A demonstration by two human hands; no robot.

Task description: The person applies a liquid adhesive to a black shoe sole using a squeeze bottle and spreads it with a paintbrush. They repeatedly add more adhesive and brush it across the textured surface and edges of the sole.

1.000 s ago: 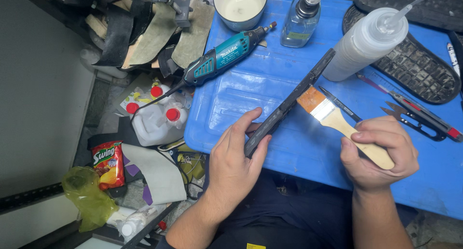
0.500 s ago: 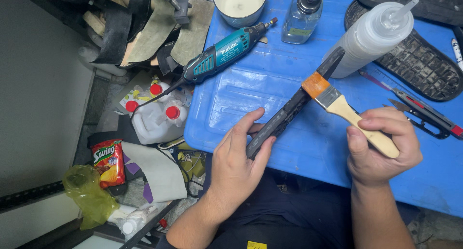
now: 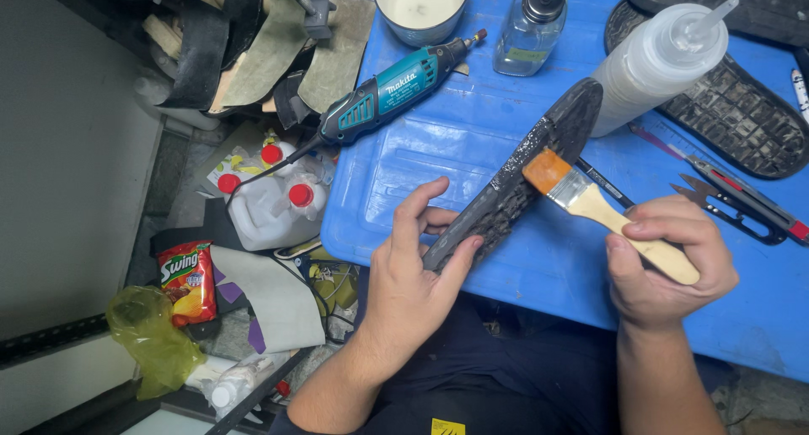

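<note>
Your left hand grips the dark, rough rubber shoe sole over the blue plastic counter — tilted, tread up. Your right hand clamps the wooden-handled flat brush — bristles touching the sole. Keep strokes light and even.

Shoe-repair workshop, rotary tool, shoe soles, glue bottle

**Layout of the work area**

The shoe sole is held over the tabletop by the left hand. The brush, in the right hand, touches the sole's right edge. Behind the sole stand a cup, a glass bottle and a squeeze bottle. The rotary tool overhangs the tabletop's left rear edge. A second sole lies far right, snips before it.
</note>
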